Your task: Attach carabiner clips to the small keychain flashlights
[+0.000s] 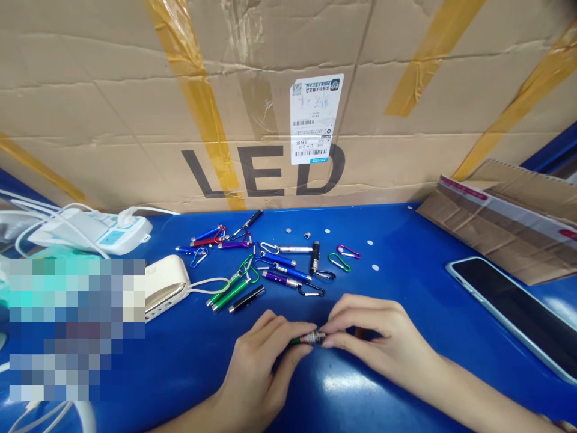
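My left hand point(264, 355) and my right hand point(374, 334) meet over the blue table point(406, 264), both pinching one small green keychain flashlight point(307, 338). The left fingers grip its green body, and the right fingertips close on its silver end. Just beyond my hands lies a scatter of several more keychain flashlights point(265, 264) in blue, red, purple, green, black and silver, with loose carabiner clips point(343, 257). Small round button cells point(375, 267) dot the table to the right of the pile.
A large cardboard box marked LED point(270, 108) walls off the back. A white power strip point(94, 231) and a white power bank point(164, 285) sit at left. A phone point(518, 310) lies face up at right, near flattened cardboard point(509, 210).
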Demonstrator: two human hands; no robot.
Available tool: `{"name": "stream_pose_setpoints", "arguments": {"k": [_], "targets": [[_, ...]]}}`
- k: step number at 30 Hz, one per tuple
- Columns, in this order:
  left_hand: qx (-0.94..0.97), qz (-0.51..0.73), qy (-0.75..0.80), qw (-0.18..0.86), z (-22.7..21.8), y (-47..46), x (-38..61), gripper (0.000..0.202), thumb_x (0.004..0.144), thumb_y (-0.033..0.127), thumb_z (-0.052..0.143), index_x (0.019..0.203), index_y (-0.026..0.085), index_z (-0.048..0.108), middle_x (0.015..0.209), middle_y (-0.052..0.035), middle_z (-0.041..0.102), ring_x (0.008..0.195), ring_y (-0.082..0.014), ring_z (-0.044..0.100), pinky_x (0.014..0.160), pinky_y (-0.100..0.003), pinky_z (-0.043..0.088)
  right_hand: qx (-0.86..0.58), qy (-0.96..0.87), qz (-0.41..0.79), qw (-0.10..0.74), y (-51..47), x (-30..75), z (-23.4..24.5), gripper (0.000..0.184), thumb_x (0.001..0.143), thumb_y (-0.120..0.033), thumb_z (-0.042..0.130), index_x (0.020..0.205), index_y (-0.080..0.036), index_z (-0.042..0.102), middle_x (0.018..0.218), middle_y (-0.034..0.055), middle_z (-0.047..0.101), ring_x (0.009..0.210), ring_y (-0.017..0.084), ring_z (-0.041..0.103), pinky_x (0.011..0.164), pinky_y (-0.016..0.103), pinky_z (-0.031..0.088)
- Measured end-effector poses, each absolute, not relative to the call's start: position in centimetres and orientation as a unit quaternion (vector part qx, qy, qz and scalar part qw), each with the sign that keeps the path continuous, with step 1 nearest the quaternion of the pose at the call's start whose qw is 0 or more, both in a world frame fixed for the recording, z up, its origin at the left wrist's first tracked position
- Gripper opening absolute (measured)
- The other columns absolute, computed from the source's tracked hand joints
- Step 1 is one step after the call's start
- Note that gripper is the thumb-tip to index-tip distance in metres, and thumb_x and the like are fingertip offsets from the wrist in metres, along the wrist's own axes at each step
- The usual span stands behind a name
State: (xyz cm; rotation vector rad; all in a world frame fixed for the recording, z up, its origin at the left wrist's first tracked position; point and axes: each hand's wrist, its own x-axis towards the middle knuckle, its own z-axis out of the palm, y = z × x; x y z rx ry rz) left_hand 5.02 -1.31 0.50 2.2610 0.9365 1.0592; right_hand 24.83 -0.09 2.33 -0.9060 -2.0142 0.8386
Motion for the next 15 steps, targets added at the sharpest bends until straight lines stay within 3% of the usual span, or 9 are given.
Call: {"name": "stream_pose_setpoints", "arguments": {"k": [5,9,12,15], "targets": [[0.835,0.392,0.312,0.226,0.3,-1.2,5.1,0.014,0.089,0.012,0.047,0.096,0.014,0.059,0.067,-0.0029,0.061,0.059,-0.0123,0.052,0.055,-0.022,0.044,-0.345,-0.83,0.336,0.281,-0.7,24.8,2.6,0.019,0.088,-0.016,0.049,0.079,-0.016,0.065,0.071,0.0018,0.06,0.06,0.009,0.054,0.056,0.019,0.043],[0.858,0.394,0.276,0.182,0.3,-1.3,5.0,0.015,0.089,0.008,0.045,0.084,0.014,0.058,0.064,-0.002,0.06,0.056,-0.0106,0.052,0.057,-0.023,0.045,-0.37,-0.8,0.412,0.231,-1.3,24.3,2.9,0.025,0.089,-0.018,0.046,0.069,-0.015,0.062,0.063,0.0001,0.054,0.057,0.009,0.049,0.051,0.019,0.038],[0.871,0.4,0.251,0.135,0.1,-1.4,4.7,0.019,0.087,0.003,0.043,0.089,0.013,0.059,0.067,-0.0027,0.062,0.058,-0.0102,0.056,0.061,-0.023,0.046,-0.418,-0.709,0.529,0.207,-1.5,23.9,3.0,0.029,0.086,-0.03,0.053,0.063,-0.014,0.061,0.056,-0.001,0.051,0.052,0.008,0.047,0.048,0.019,0.035],[0.876,0.406,0.236,0.111,0.0,-1.5,4.4,0.022,0.086,0.002,0.044,0.1,0.011,0.058,0.07,-0.0038,0.064,0.062,-0.0106,0.059,0.067,-0.024,0.048,-0.419,-0.503,0.741,0.15,-1.5,23.7,3.3,0.041,0.079,-0.051,0.057,0.061,-0.014,0.056,0.046,-0.0053,0.04,0.037,0.004,0.033,0.033,0.016,0.024]]}}
